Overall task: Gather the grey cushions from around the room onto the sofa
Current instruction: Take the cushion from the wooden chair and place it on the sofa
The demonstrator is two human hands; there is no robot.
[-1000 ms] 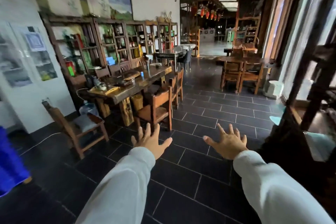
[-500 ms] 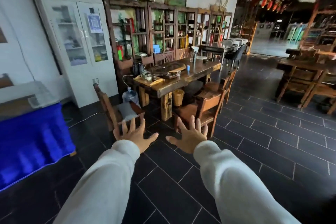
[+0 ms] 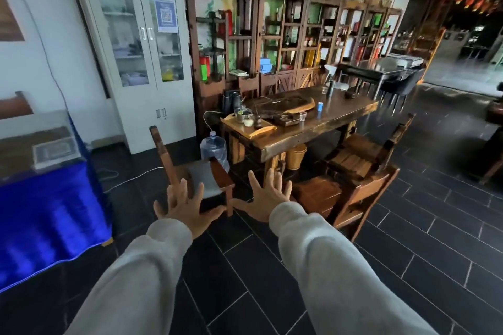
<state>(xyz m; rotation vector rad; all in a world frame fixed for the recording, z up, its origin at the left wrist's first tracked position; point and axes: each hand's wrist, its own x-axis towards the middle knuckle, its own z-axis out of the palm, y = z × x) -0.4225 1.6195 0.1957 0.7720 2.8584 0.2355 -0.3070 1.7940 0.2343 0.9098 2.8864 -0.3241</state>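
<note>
Both hands, left and right, outstretched, fingers spread, holding nothing. Just beyond the left hand, a flat grey cushion lying on a wooden chair seat. Probably light and soft (easily gripped); best taken by opposite edges.

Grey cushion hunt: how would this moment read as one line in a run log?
phase: reaching | target: grey cushion on wooden chair | left hand open, empty | right hand open, empty | sofa: not in view
</note>
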